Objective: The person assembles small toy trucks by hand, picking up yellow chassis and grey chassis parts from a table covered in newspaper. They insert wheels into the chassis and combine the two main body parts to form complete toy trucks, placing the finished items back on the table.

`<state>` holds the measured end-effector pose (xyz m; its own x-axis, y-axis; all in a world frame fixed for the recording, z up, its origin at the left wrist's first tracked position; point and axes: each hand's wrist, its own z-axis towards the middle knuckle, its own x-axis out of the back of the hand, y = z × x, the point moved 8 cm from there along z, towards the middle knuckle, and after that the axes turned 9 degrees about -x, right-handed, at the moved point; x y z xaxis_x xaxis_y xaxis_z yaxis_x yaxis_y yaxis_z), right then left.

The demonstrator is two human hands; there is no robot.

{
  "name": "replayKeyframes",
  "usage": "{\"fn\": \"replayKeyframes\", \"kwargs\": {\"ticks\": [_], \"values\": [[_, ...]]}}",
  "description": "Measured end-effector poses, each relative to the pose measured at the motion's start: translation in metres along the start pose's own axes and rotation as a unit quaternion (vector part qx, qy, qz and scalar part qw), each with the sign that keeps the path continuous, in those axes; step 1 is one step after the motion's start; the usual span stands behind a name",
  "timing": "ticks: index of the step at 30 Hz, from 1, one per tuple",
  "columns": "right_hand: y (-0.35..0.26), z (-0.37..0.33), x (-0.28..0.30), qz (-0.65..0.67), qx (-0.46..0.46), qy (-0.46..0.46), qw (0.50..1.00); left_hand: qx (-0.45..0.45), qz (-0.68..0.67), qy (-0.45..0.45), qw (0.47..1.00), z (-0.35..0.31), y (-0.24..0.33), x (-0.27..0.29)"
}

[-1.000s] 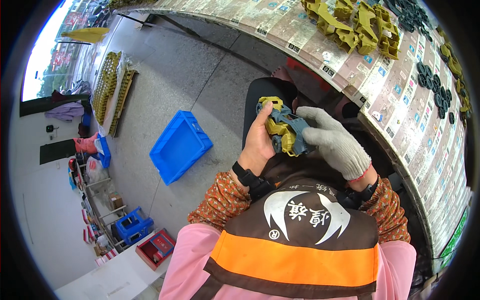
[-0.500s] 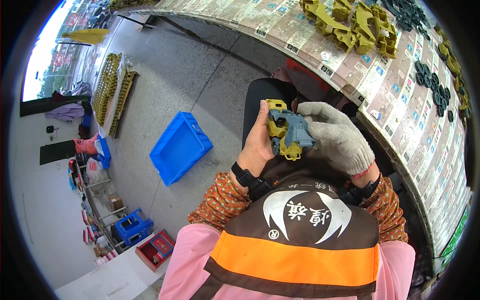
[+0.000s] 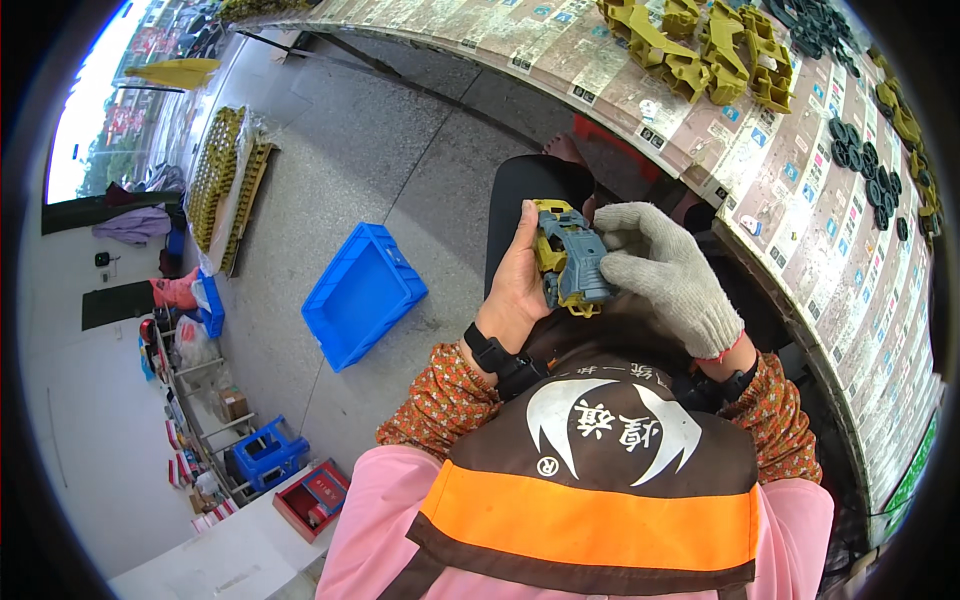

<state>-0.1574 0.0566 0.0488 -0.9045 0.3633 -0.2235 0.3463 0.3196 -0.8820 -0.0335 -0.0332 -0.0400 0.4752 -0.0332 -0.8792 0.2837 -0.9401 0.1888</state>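
Note:
My bare left hand (image 3: pixel 517 277) is closed round a toy truck (image 3: pixel 577 255), its thumb along the far left side. The truck has a yellow-green lower body, a grey-blue upper part and a dark wheel showing near my palm. I hold it above my lap. My right hand (image 3: pixel 678 272), in a knitted off-white glove, is at the truck's right edge. Its thumb and fingers are apart and bent, the thumb tip up against the grey-blue part. Whether the other gloved fingertips touch the truck cannot be made out.
Yellow-green plastic parts (image 3: pixel 715 50) lie on the worktable (image 3: pixel 680 130) at far right, with dark rings (image 3: pixel 868 170) and more dark parts (image 3: pixel 815 30). A blue crate (image 3: pixel 362 297) stands on the floor to my left. Farther left are stacked trays (image 3: pixel 215 190) and a blue stool (image 3: pixel 268 452).
The grey-blue part now sits flatter and more in line with the yellow-green body. My gloved right hand has shifted slightly left, its grip on that part loosened. My left hand keeps its hold.

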Motion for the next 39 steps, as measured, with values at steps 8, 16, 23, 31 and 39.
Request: {"fn": "replayKeyframes", "kwargs": {"ticks": [8, 16, 23, 31, 39], "values": [[-0.022, -0.015, -0.008, -0.217, 0.153, 0.038, 0.963, -0.01, 0.004, 0.043, 0.999, 0.004, 0.004, 0.018], [-0.03, -0.022, -0.013, -0.242, 0.122, -0.022, 0.962, -0.026, 0.016, 0.073, 0.997, 0.006, 0.005, 0.025], [-0.022, -0.019, -0.013, -0.222, 0.099, -0.031, 0.969, -0.07, 0.049, 0.099, 0.991, 0.004, 0.007, 0.015], [-0.025, -0.022, -0.012, -0.238, 0.116, -0.03, 0.964, -0.215, 0.111, 0.118, 0.963, 0.003, 0.028, 0.02], [-0.006, -0.017, -0.006, -0.146, 0.083, -0.028, 0.985, -0.328, 0.213, 0.129, 0.911, -0.013, 0.041, -0.004]]}}
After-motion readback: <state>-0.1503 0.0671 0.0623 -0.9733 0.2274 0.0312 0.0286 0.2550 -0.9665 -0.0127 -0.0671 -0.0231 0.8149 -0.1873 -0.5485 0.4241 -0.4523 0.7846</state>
